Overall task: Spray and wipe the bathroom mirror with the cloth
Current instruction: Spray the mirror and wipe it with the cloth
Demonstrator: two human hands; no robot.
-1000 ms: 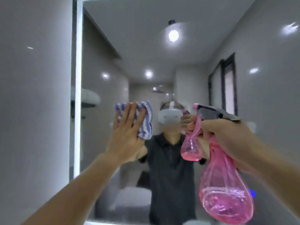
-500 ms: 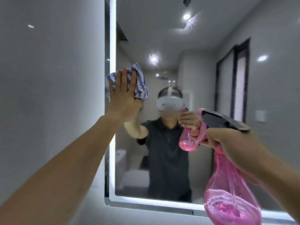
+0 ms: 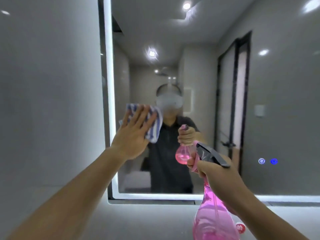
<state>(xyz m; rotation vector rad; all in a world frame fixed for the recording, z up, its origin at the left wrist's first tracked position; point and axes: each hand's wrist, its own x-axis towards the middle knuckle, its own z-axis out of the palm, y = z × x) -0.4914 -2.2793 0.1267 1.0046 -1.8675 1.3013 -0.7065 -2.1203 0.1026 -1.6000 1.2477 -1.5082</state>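
A large wall mirror (image 3: pixel 199 40) with a lit white border fills the view ahead. My left hand (image 3: pixel 134 134) lies flat with fingers spread, pressing a blue-and-white striped cloth (image 3: pixel 152 125) against the glass near the mirror's left edge, at mid height. My right hand (image 3: pixel 218 172) grips the neck of a pink spray bottle (image 3: pixel 213 220) with a dark trigger head, held in front of the mirror's lower middle, nozzle toward the glass. The bottle's base is cut off by the lower edge of the view.
A grey tiled wall (image 3: pixel 48 101) lies left of the mirror. Two small lit touch buttons (image 3: pixel 268 161) glow on the glass at lower right. The mirror reflects a person in a dark shirt, ceiling lights and a dark-framed door.
My left hand and the cloth slid up to the mirror's left edge, then back down and slightly right. The view pulled back and down, bringing the mirror's bottom border into sight.
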